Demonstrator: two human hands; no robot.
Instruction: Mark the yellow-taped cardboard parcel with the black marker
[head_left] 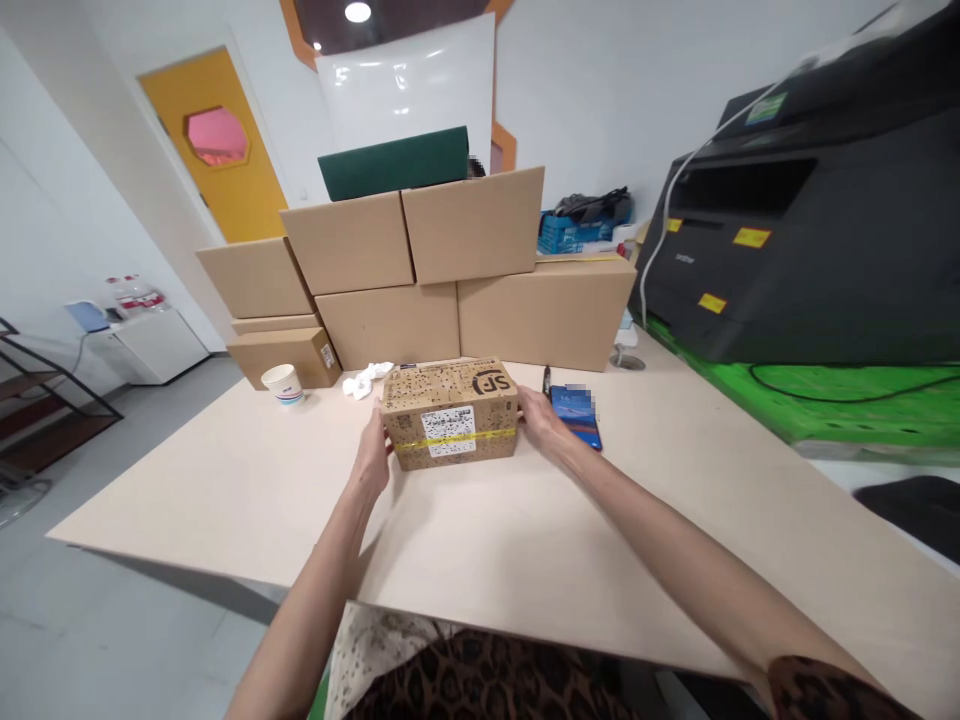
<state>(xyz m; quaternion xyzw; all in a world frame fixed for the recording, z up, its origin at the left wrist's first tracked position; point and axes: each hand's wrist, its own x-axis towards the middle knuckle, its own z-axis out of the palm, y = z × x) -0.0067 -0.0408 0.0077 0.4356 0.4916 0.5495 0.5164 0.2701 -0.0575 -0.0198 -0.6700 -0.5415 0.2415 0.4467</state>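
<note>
A brown cardboard shipping box [416, 425] with a speckled print, a white label and a yellow strip across its front is between my two hands. Pressed to its left end is my left hand [372, 445], fingers partly hidden by the box. My right hand [541, 418] grips the opposite end, its fingertips curling behind the side. The box's underside is close to the table, but I cannot tell whether it touches. Just beyond my right hand lie a phone [576, 418] with a lit screen and a black pen [547, 382].
Large plain cartons [386, 325] are stacked along the back of the table [465, 540], with a green box [397, 165] on top. A paper cup [282, 383] and crumpled tissue [367, 380] are at the left. A black printer [810, 230] stands right, by a green surface [787, 405].
</note>
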